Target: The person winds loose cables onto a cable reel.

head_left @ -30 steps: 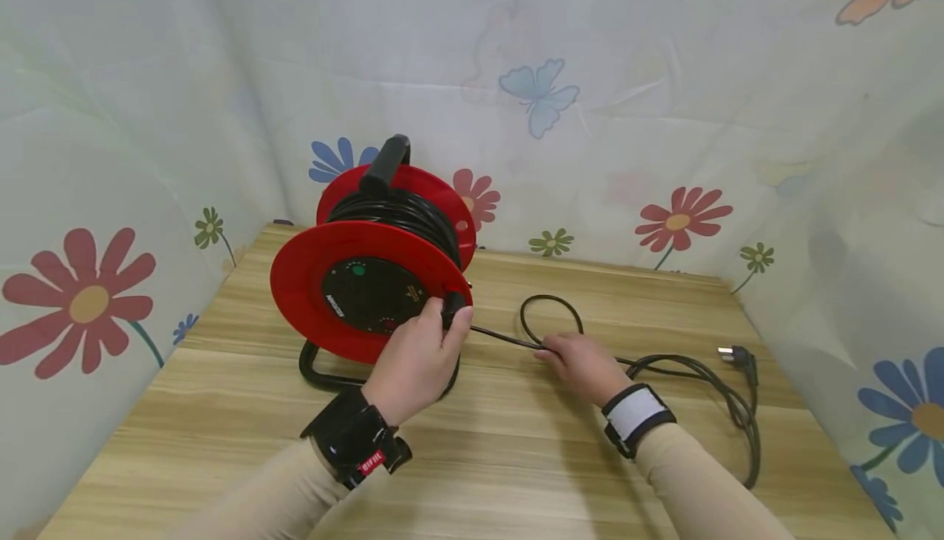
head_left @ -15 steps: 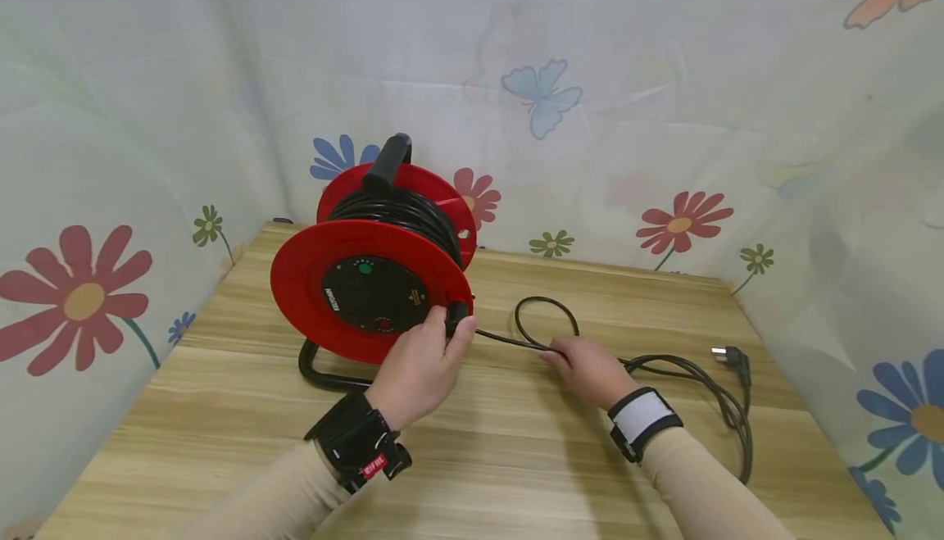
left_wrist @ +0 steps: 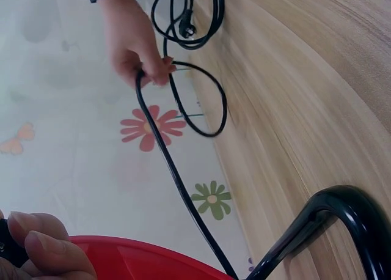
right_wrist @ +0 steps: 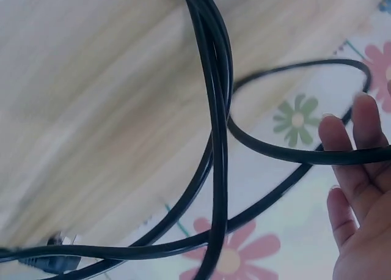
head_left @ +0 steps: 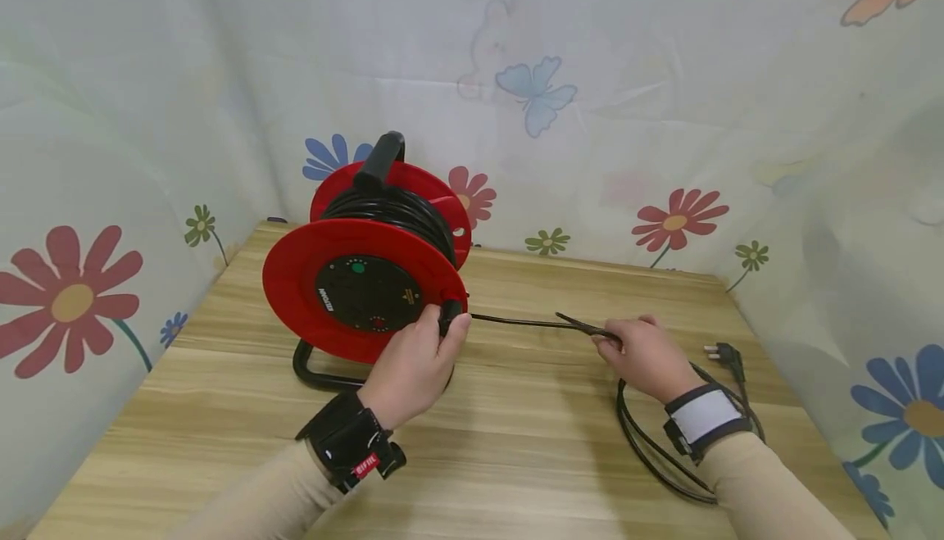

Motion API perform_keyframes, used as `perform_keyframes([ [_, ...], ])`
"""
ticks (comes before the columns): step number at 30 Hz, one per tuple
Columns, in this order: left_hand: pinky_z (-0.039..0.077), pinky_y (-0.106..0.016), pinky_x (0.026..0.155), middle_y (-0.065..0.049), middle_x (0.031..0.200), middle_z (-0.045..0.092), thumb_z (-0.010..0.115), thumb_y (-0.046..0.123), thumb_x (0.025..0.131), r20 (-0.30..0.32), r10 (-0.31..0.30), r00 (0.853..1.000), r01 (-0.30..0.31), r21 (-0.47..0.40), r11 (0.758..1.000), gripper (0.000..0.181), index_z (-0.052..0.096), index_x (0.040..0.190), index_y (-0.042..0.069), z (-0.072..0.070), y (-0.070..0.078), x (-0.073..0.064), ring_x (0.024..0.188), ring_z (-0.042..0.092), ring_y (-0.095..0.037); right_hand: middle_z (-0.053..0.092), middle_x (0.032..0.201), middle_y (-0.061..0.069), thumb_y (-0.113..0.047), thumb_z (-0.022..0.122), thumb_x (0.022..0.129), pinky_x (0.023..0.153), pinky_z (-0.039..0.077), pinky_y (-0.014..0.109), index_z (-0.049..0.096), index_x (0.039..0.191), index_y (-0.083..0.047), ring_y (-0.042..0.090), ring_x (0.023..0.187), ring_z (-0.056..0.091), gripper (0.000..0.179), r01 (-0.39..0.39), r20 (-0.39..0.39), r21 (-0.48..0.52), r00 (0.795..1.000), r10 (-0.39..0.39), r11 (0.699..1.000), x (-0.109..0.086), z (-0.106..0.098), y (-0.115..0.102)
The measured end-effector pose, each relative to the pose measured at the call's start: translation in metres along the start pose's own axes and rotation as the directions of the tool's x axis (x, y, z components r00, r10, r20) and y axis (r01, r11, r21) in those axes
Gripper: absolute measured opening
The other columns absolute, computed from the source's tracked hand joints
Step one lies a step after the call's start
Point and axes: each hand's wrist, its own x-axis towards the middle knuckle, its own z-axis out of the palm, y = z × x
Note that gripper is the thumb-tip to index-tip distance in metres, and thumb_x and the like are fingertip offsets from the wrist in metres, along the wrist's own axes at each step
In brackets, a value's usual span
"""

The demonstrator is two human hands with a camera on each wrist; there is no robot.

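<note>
In the head view a red cable reel stands on its black tube frame, wound with black cable. My left hand grips the black crank knob at the right edge of its front disc. To the right, my right hand pinches the black cable, which runs nearly straight from the reel to my fingers. A loose loop hangs beside that hand in the left wrist view. Across my right fingers lies the cable in the right wrist view; the thumb is out of sight there.
More slack cable curves over the wooden table under my right forearm. Its plug lies farther right with the prongs pointing left. A flower-printed curtain closes off the back and both sides.
My right hand has moved right with the cable, drawing the stretch from the reel straighter and shifting the loop. The reel's front disc has turned slightly clockwise, with my left hand still on the knob.
</note>
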Motion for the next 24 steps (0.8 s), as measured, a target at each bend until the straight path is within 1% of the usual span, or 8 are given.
perform_keyframes([
  [3,0.038,-0.028,0.046,-0.003,0.059,0.048,0.038,0.047,0.099,-0.008,0.01,1.0,-0.01,0.007,1.0,0.039,0.047,0.089,0.01,0.0,0.0,0.0,0.049,0.047,-0.015,0.037,0.05,-0.006,-0.021,0.065,0.088,0.089,0.039,0.053,0.042,0.061,-0.016,0.01,0.044,0.035,0.035,-0.016,-0.006,-0.006,1.0,0.016,1.0,-0.006,-0.012,0.007],
  [6,0.038,-0.028,0.046,-0.003,0.059,0.048,0.037,0.048,0.099,-0.008,0.013,1.0,-0.013,0.008,1.0,0.04,0.047,0.089,0.011,-0.001,0.001,0.0,0.049,0.046,-0.015,0.036,0.051,-0.005,-0.021,0.065,0.089,0.067,0.044,0.043,0.042,0.063,-0.016,0.01,0.044,0.034,0.035,-0.025,-0.026,-0.004,0.999,0.025,1.0,-0.013,-0.025,0.014],
  [8,0.038,-0.028,0.046,-0.003,0.059,0.048,0.037,0.049,0.099,-0.003,0.007,1.0,-0.007,0.002,1.0,0.04,0.046,0.089,0.011,-0.001,0.001,0.0,0.049,0.047,-0.015,0.036,0.052,-0.005,-0.019,0.064,0.089,0.051,0.037,0.034,0.043,0.064,-0.016,0.01,0.044,0.032,0.033,-0.033,-0.035,-0.01,0.999,0.033,0.999,-0.017,-0.033,0.02],
  [10,0.039,-0.028,0.046,-0.003,0.059,0.049,0.037,0.048,0.099,0.001,0.001,1.0,-0.001,-0.002,1.0,0.039,0.046,0.089,0.011,-0.001,0.002,0.0,0.049,0.047,-0.015,0.038,0.053,-0.004,-0.017,0.064,0.089,0.044,0.026,0.028,0.045,0.066,-0.016,0.01,0.045,0.033,0.029,-0.052,-0.044,-0.007,0.998,0.051,0.999,-0.022,-0.041,0.025],
  [13,0.039,-0.028,0.046,-0.003,0.06,0.049,0.038,0.047,0.099,0.0,-0.009,1.0,0.009,-0.001,1.0,0.038,0.047,0.089,0.011,-0.002,0.003,0.0,0.05,0.047,-0.016,0.044,0.055,-0.002,-0.014,0.063,0.088,0.042,0.027,0.026,0.05,0.069,-0.014,0.011,0.046,0.035,0.023,-0.082,-0.058,-0.005,0.995,0.081,0.997,-0.027,-0.052,0.035],
  [18,0.038,-0.029,0.046,-0.004,0.06,0.048,0.04,0.044,0.099,-0.004,-0.015,1.0,0.016,0.0,1.0,0.035,0.047,0.089,0.011,-0.001,0.003,0.0,0.05,0.047,-0.016,0.05,0.056,0.001,-0.012,0.065,0.085,0.043,0.031,0.028,0.053,0.067,-0.012,0.013,0.048,0.039,0.022,-0.122,-0.084,-0.012,0.989,0.121,0.992,-0.034,-0.063,0.049],
  [22,0.039,-0.028,0.046,-0.003,0.06,0.048,0.04,0.045,0.099,0.003,-0.013,1.0,0.013,-0.002,1.0,0.036,0.046,0.09,0.011,0.0,0.002,0.0,0.05,0.047,-0.016,0.052,0.056,0.001,-0.012,0.067,0.084,0.044,0.032,0.028,0.054,0.067,-0.012,0.013,0.048,0.039,0.022,-0.124,-0.081,-0.022,0.989,0.122,0.992,-0.039,-0.065,0.054],
  [24,0.039,-0.029,0.047,-0.003,0.06,0.049,0.039,0.047,0.099,0.009,-0.014,1.0,0.014,-0.004,1.0,0.037,0.047,0.091,0.011,0.0,0.001,0.0,0.05,0.047,-0.016,0.054,0.057,0.0,-0.014,0.067,0.085,0.047,0.035,0.031,0.056,0.069,-0.012,0.013,0.049,0.042,0.019,-0.126,-0.069,-0.032,0.99,0.124,0.991,-0.041,-0.063,0.058],
])
